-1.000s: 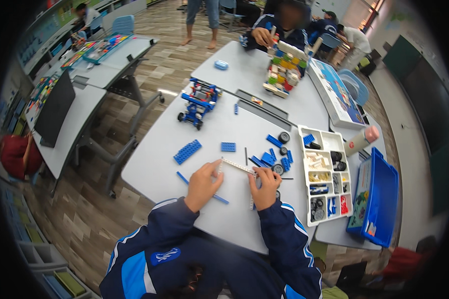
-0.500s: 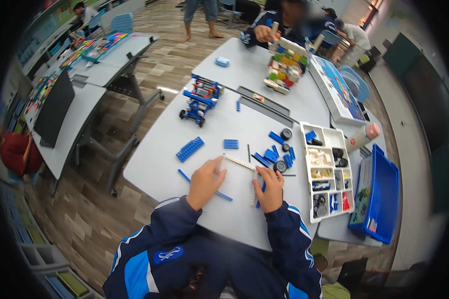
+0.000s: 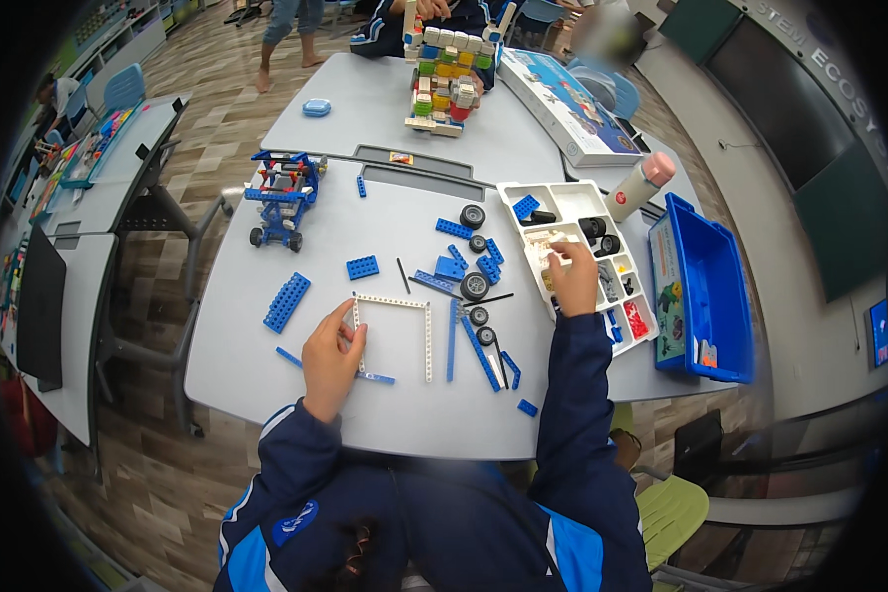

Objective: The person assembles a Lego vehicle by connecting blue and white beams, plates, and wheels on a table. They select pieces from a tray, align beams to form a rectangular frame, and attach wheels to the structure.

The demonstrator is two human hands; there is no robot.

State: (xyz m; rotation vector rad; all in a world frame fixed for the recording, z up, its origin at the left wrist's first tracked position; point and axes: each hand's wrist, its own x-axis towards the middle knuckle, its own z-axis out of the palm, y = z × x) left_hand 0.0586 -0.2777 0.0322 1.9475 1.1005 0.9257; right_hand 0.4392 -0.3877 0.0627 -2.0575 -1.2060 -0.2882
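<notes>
A U-shaped frame of white perforated beams (image 3: 393,301) lies on the table in front of me. My left hand (image 3: 332,357) grips its left side between thumb and fingers, just above a thin blue beam (image 3: 377,378). My right hand (image 3: 575,280) reaches into the white sorting tray (image 3: 511,203), over the compartment of small white pieces (image 3: 546,242). Its thumb and fingers are drawn together, and whatever is between them is too small to name. Between the frame and the tray lie loose blue beams (image 3: 482,357), black wheels (image 3: 475,286) and thin black rods.
A blue wheeled brick model (image 3: 284,202) stands at far left, with a blue plate (image 3: 287,302) nearer. Across the table are a colourful brick build (image 3: 447,84) and another person's hands. Right of the tray stand a bottle (image 3: 641,187) and a blue bin (image 3: 715,296).
My right hand has left the frame's right side and moved right into the tray. My left hand stays at the frame's left side. The whole view has shifted rightward.
</notes>
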